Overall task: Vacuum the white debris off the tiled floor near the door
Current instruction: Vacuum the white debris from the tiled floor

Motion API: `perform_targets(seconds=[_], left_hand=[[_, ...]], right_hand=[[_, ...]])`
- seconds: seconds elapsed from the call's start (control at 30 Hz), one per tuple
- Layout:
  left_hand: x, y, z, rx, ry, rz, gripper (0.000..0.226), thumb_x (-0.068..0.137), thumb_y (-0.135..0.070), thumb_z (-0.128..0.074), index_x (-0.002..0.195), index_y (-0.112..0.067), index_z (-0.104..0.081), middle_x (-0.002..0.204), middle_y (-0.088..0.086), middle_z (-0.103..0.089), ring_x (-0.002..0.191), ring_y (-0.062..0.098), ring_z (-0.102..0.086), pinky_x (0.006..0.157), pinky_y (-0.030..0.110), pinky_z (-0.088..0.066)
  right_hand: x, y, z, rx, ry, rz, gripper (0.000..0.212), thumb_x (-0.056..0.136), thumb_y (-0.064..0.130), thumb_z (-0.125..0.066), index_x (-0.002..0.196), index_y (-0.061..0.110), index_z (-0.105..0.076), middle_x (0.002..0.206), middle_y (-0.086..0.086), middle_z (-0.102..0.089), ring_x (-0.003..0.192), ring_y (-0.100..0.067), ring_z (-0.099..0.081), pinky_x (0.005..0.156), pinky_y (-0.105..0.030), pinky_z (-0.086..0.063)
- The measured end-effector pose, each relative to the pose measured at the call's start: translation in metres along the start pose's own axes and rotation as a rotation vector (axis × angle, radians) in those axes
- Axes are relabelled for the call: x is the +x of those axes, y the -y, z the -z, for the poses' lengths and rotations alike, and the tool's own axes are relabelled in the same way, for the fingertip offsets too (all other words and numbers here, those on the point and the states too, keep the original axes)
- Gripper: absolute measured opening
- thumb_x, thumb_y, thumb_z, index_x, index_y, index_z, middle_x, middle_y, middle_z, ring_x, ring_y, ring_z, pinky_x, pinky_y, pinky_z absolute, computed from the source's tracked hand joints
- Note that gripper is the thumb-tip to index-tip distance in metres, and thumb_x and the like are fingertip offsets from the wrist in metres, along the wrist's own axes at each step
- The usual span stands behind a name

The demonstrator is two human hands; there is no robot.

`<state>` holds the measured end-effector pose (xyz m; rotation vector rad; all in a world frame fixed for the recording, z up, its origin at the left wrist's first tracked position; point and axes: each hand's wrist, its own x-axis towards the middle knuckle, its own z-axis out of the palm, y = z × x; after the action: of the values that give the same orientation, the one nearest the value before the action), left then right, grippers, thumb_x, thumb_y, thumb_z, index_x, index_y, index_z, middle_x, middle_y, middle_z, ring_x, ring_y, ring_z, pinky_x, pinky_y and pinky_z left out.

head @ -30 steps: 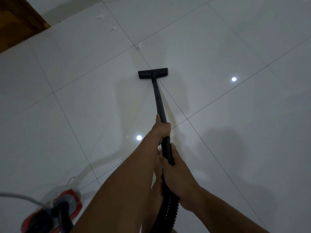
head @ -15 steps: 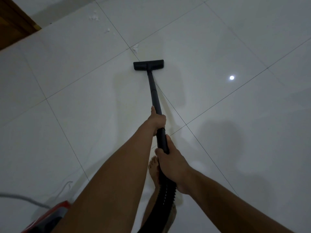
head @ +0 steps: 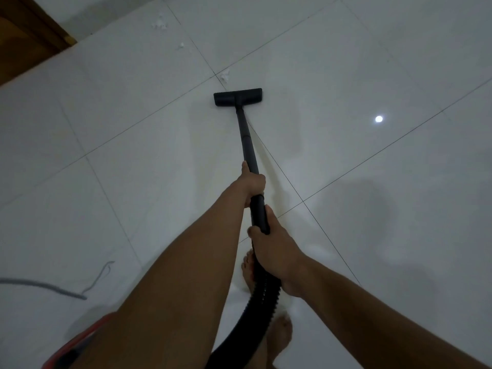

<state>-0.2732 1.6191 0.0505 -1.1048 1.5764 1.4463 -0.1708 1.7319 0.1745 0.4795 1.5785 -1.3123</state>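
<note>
Left hand: the left hand (head: 254,182) is gripping the black wand (head: 246,139) of the vacuum well up its length, fingers curled tight around it, thumb lying along the tube toward the floor head.
Right hand: the right hand (head: 274,249) is clasping the thicker handle end of the same wand, just behind the left hand, fingers wrapped fully around it, with the ribbed hose (head: 262,294) running out beneath the wrist.
Floor head: the flat black floor head (head: 237,96) is sitting flat on the glossy tiled floor (head: 346,62), straddling a grout line.
White debris: the nearest clump of white debris (head: 225,75) is lying just beyond the head, near the grout crossing, not touching it; a small fleck (head: 181,45) is lying farther on, and a scatter of bits (head: 159,23) is resting farther still toward the wall.
Door: the brown wooden door (head: 29,41) is showing at the top left corner, near the farthest bits.
Vacuum body: a red and black vacuum body (head: 77,347) is peeking out under the left forearm, mostly hidden.
Cord: a grey cord (head: 40,284) is trailing across the tiles at the left.
Feet: bare feet (head: 279,334) are standing beside the hose.
Light: a bright round reflection (head: 378,119) is glinting on a tile to the right.
</note>
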Motion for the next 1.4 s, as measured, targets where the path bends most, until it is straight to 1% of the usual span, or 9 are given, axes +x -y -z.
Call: perform_targets(seconds=[0.13, 0.23, 0.33, 0.53, 0.67, 0.9, 1.2, 1.33, 1.4], left_hand=[[-0.029, -0.002, -0.006, 0.013, 0.028, 0.045, 0.078, 0.098, -0.008, -0.040, 0.158, -0.041, -0.001, 0.103, 0.010, -0.049, 0.070, 0.019, -0.050, 0.063, 0.035, -0.051], [-0.050, -0.002, -0.017, 0.045, 0.062, 0.073, 0.081, 0.098, -0.008, -0.041, 0.158, -0.042, 0.002, 0.102, 0.010, -0.051, 0.071, 0.019, -0.051, 0.069, 0.036, -0.051], [-0.065, -0.001, -0.029, 0.077, 0.079, 0.094, 0.075, 0.097, -0.006, -0.041, 0.157, -0.038, -0.008, 0.092, 0.010, -0.052, 0.070, 0.018, -0.051, 0.070, 0.035, -0.052], [-0.076, -0.004, -0.058, 0.079, 0.085, 0.118, 0.074, 0.097, -0.006, -0.042, 0.156, -0.036, -0.010, 0.103, 0.012, -0.051, 0.069, 0.019, -0.052, 0.063, 0.036, -0.052], [-0.078, -0.010, -0.073, 0.084, 0.081, 0.129, 0.076, 0.098, -0.006, -0.040, 0.157, -0.037, -0.004, 0.091, 0.010, -0.053, 0.068, 0.019, -0.052, 0.060, 0.035, -0.051], [-0.081, -0.027, -0.084, 0.128, 0.045, 0.125, 0.071, 0.098, -0.009, -0.043, 0.157, -0.030, -0.009, 0.100, 0.014, -0.056, 0.069, 0.021, -0.056, 0.058, 0.036, -0.053], [-0.059, -0.045, -0.067, 0.061, -0.028, 0.089, 0.066, 0.101, -0.009, -0.044, 0.157, -0.026, -0.014, 0.087, 0.009, -0.054, 0.063, 0.018, -0.052, 0.050, 0.031, -0.047], [-0.044, -0.050, -0.056, 0.049, -0.070, 0.090, 0.067, 0.101, -0.009, -0.044, 0.157, -0.027, -0.012, 0.088, 0.010, -0.055, 0.064, 0.017, -0.053, 0.045, 0.029, -0.047], [-0.035, -0.051, -0.051, 0.041, -0.087, 0.082, 0.066, 0.101, -0.010, -0.044, 0.156, -0.028, -0.013, 0.094, 0.011, -0.055, 0.066, 0.017, -0.054, 0.045, 0.030, -0.047]], right_hand=[[-0.033, 0.010, 0.005, -0.026, -0.012, 0.015, 0.056, 0.108, 0.019, -0.043, 0.159, 0.035, -0.025, 0.081, -0.010, -0.053, 0.043, -0.004, -0.052, 0.039, -0.012, -0.043], [-0.054, 0.008, 0.006, 0.087, -0.006, -0.029, 0.051, 0.106, 0.017, -0.045, 0.152, 0.033, -0.033, 0.078, -0.013, -0.052, 0.046, -0.014, -0.054, 0.048, -0.023, -0.050], [-0.068, 0.003, 0.008, 0.146, -0.020, -0.057, 0.051, 0.102, 0.019, -0.047, 0.149, 0.036, -0.036, 0.078, -0.015, -0.053, 0.048, -0.021, -0.055, 0.054, -0.032, -0.053], [-0.092, 0.006, 0.042, 0.049, -0.045, -0.042, 0.053, 0.107, 0.022, -0.044, 0.157, 0.039, -0.032, 0.089, -0.011, -0.058, 0.053, -0.011, -0.057, 0.043, -0.015, -0.047], [-0.097, 0.013, 0.063, 0.060, -0.027, -0.079, 0.050, 0.106, 0.020, -0.044, 0.153, 0.036, -0.037, 0.079, -0.008, -0.053, 0.051, -0.014, -0.055, 0.044, -0.020, -0.049], [-0.098, 0.027, 0.087, 0.073, 0.041, -0.111, 0.051, 0.106, 0.018, -0.046, 0.153, 0.034, -0.035, 0.078, -0.010, -0.054, 0.055, -0.017, -0.058, 0.048, -0.028, -0.053], [-0.064, 0.044, 0.091, 0.012, 0.061, -0.071, 0.046, 0.105, 0.019, -0.048, 0.150, 0.023, -0.040, 0.077, -0.010, -0.055, 0.033, -0.006, -0.053, 0.037, -0.016, -0.044], [-0.040, 0.044, 0.087, 0.057, 0.110, -0.090, 0.048, 0.101, 0.016, -0.048, 0.147, 0.027, -0.041, 0.086, -0.016, -0.056, 0.050, -0.019, -0.056, 0.050, -0.030, -0.052], [-0.028, 0.045, 0.086, 0.036, 0.120, -0.096, 0.049, 0.101, 0.017, -0.048, 0.147, 0.030, -0.040, 0.087, -0.017, -0.055, 0.051, -0.021, -0.055, 0.050, -0.032, -0.053]])
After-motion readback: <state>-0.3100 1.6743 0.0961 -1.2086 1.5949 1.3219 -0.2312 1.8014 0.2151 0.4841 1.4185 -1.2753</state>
